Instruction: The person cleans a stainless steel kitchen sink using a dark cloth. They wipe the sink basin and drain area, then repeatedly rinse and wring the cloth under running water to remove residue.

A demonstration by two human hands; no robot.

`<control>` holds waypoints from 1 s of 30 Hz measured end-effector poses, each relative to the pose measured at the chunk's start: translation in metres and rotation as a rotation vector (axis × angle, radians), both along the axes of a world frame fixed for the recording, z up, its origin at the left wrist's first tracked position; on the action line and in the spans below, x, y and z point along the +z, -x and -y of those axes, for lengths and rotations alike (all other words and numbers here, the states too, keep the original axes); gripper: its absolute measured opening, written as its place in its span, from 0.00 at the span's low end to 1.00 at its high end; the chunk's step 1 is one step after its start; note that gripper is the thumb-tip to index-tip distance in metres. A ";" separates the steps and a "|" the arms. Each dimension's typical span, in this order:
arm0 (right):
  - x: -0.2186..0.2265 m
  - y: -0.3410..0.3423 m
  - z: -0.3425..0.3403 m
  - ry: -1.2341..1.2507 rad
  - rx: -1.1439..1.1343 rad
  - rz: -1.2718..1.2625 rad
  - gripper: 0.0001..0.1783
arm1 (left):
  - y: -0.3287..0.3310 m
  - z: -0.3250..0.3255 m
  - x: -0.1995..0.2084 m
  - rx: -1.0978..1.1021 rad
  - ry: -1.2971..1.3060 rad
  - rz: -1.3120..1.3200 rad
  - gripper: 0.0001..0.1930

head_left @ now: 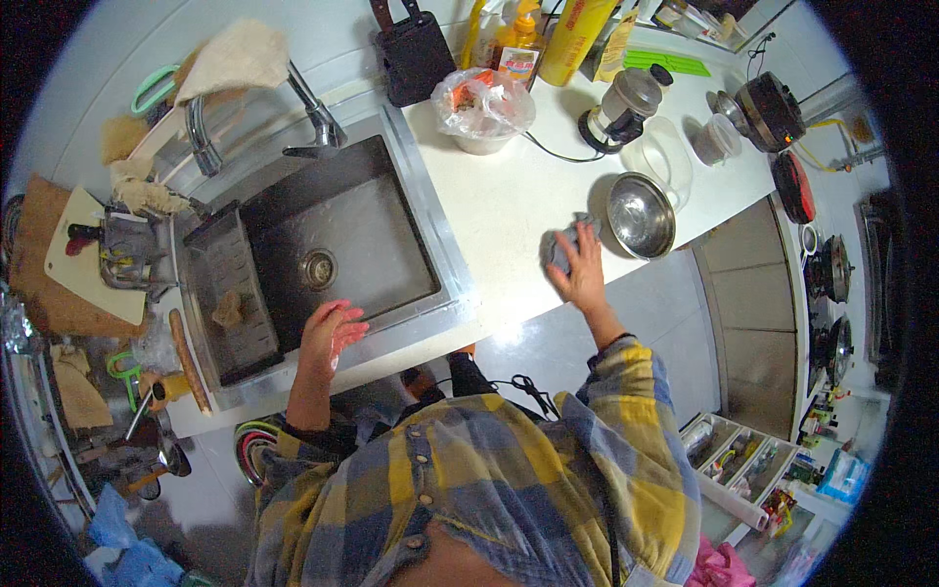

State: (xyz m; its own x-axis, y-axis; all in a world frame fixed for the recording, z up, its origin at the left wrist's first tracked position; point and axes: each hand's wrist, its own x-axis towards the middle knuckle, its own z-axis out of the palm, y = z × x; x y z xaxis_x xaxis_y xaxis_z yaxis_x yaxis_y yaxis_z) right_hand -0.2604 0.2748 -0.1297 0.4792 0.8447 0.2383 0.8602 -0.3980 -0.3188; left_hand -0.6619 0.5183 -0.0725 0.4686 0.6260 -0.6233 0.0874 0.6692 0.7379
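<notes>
My right hand (585,274) presses a crumpled grey cloth (561,254) onto the white countertop (494,215), its fingers spread over the cloth. Just right of the cloth stands a shiny metal bowl (641,217), with nothing visible in it. A clear plastic container (668,147) lies behind that bowl. My left hand (331,338) hovers over the front rim of the dark sink (342,215), fingers loosely stretched and holding nothing. White residue shows on its palm side.
Behind the sink stands a chrome faucet (318,127). A bag-lined bowl (484,112) and a glass blender jar (626,103) occupy the counter's back. Further right are a small plastic tub (717,142) and a dark round appliance (770,112). A cutting board (93,254) leans left of the sink.
</notes>
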 end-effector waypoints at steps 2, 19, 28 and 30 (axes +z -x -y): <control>-0.016 -0.021 -0.020 -0.095 -0.170 0.006 0.36 | 0.005 -0.001 0.000 0.001 -0.008 -0.020 0.14; 0.013 0.077 -0.041 -0.033 0.637 -0.232 0.38 | -0.026 -0.011 0.016 -0.052 -0.043 0.083 0.12; -0.008 -0.001 0.043 -0.087 -0.154 -0.069 0.38 | 0.013 -0.013 0.000 0.026 -0.057 0.070 0.17; -0.022 0.000 0.027 -0.129 -0.336 -0.017 0.38 | 0.010 -0.015 -0.002 0.028 -0.054 0.035 0.16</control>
State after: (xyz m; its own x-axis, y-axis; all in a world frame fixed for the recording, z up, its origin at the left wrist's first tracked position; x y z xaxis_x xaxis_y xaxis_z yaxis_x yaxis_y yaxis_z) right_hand -0.2602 0.2476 -0.1517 0.7296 0.6033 0.3220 0.6825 -0.6131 -0.3979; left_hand -0.6723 0.5330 -0.0741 0.4712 0.6714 -0.5721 0.0427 0.6305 0.7750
